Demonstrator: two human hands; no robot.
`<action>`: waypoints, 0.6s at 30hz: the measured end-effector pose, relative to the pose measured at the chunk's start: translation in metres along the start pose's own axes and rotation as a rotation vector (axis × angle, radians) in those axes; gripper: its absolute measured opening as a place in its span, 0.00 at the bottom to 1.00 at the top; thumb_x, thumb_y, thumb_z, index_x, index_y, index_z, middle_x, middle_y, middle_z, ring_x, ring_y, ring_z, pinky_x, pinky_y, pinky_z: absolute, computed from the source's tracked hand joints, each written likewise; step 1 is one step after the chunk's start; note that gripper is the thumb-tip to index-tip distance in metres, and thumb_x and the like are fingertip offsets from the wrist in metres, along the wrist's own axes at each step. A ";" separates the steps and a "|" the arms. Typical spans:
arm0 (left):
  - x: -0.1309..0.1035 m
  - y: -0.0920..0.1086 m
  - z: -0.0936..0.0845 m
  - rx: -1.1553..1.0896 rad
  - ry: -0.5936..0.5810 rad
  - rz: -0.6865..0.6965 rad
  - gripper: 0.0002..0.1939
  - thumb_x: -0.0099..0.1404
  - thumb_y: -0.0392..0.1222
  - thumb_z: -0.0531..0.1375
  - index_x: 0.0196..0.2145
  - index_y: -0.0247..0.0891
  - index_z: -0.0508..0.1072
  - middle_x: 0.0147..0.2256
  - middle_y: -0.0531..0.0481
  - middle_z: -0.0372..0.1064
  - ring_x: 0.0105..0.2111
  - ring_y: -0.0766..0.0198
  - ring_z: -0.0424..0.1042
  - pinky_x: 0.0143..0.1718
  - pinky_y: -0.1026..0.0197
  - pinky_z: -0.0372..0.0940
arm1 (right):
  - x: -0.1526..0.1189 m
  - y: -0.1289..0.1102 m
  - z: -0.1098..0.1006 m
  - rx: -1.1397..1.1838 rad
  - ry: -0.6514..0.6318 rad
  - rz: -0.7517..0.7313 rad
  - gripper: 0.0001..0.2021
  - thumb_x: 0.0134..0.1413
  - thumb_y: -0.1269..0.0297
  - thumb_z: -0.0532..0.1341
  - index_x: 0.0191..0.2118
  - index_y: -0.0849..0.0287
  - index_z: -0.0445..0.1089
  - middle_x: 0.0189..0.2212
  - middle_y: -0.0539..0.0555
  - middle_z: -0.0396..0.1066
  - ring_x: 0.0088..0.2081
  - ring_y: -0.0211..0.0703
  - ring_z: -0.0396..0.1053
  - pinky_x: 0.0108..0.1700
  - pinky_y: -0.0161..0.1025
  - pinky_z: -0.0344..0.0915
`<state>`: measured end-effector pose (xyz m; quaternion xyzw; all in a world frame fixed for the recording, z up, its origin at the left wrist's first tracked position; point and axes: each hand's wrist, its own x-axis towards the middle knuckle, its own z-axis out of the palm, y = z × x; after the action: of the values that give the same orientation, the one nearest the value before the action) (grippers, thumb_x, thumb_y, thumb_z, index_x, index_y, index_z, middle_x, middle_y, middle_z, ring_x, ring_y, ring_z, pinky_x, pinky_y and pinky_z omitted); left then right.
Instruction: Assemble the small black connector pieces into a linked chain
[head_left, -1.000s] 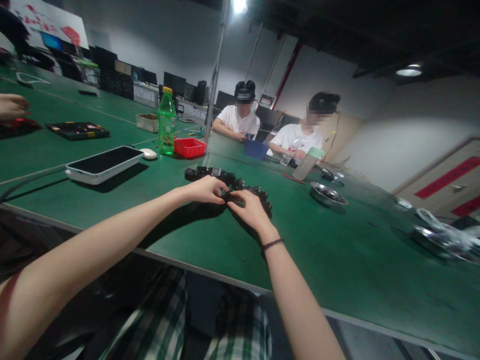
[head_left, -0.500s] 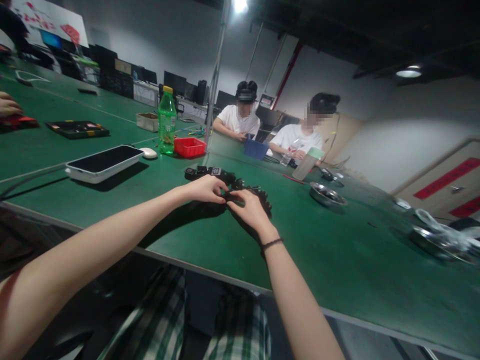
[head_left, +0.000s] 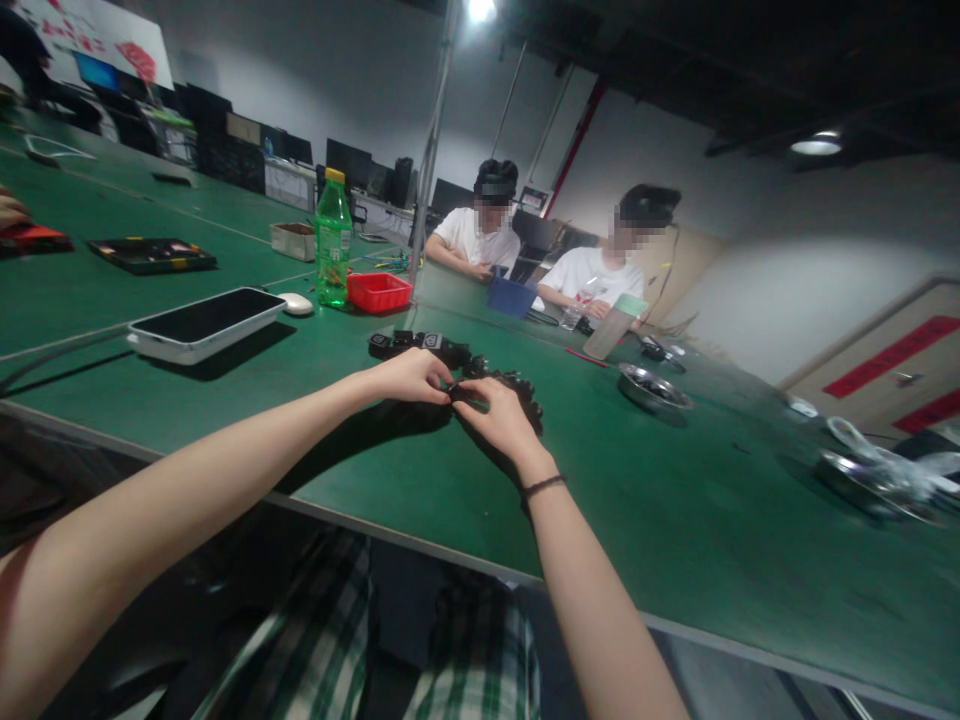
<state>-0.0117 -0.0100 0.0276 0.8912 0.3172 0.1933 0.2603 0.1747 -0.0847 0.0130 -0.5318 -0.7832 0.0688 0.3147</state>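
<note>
Little has moved since a moment ago: both hands stay together at the row of black parts [head_left: 457,362], and the view has drifted slightly. A tablet [head_left: 206,322] lies far left on the table [head_left: 675,520]. The left hand [head_left: 409,377] pinches a small black part that is mostly hidden; the right hand [head_left: 501,422] pinches it too, fingertips touching. A metal dish [head_left: 651,388] sits well to the right.

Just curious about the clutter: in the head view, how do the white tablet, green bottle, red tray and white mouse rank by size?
1. White tablet, though nearest.
2. Green bottle.
3. Red tray, close to the bottle.
4. White mouse.
</note>
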 end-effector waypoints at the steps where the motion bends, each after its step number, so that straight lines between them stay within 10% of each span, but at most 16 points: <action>1: 0.000 0.000 0.000 -0.004 0.002 -0.002 0.20 0.51 0.45 0.61 0.40 0.32 0.79 0.25 0.51 0.75 0.23 0.66 0.70 0.23 0.69 0.57 | 0.000 0.000 0.000 0.002 0.001 -0.003 0.11 0.52 0.69 0.63 0.43 0.60 0.73 0.42 0.58 0.74 0.43 0.45 0.72 0.50 0.44 0.68; 18: 0.000 0.001 0.001 -0.025 0.001 -0.054 0.21 0.50 0.45 0.62 0.41 0.31 0.79 0.28 0.48 0.76 0.27 0.63 0.72 0.26 0.67 0.61 | 0.000 -0.001 -0.001 -0.014 0.001 -0.003 0.12 0.52 0.69 0.64 0.44 0.61 0.73 0.42 0.58 0.74 0.44 0.45 0.72 0.50 0.43 0.67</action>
<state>-0.0108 -0.0109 0.0272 0.8789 0.3388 0.1907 0.2764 0.1743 -0.0855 0.0138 -0.5329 -0.7843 0.0624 0.3115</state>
